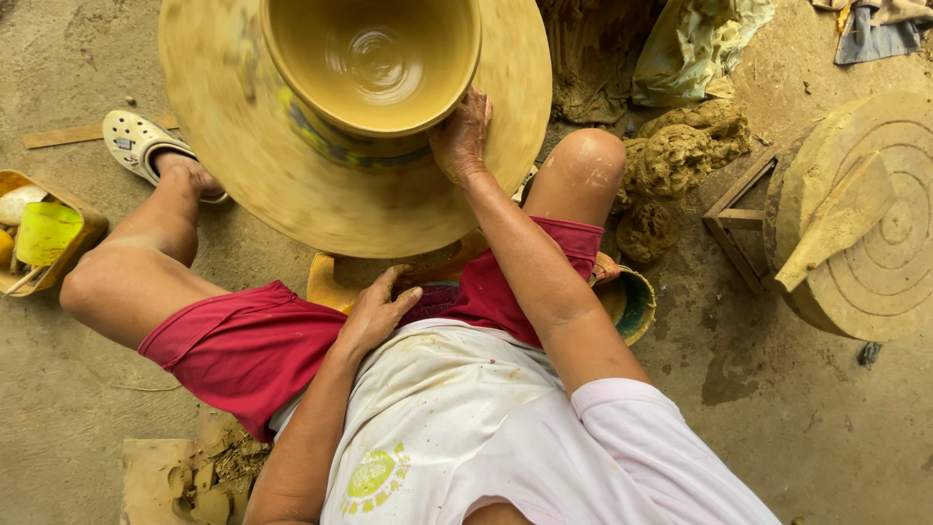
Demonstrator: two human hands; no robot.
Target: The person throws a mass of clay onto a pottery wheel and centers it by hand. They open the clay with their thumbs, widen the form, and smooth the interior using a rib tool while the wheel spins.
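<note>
The scene is lit evenly by soft, diffuse daylight; no single source can be made out. Shadows are faint, gathered under the potter's wheel (292,185) and the legs. No glare is seen. The wheel's rim is smeared by motion blur, while the clay bowl (374,63) and the floor (777,408) are rendered sharply. Slight wide-angle stretching is noticed toward the edges.

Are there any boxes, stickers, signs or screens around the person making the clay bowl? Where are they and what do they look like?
No signs, screens or sticker labels show.
Printed shirt mark: low on the person's white top, a round yellow-green blotchy shape.
Crumpled bag: top right on the ground past the clay lumps, pale yellow-green, mud-stained.
Open box: far left edge, tan, holding a yellow cup.
</note>
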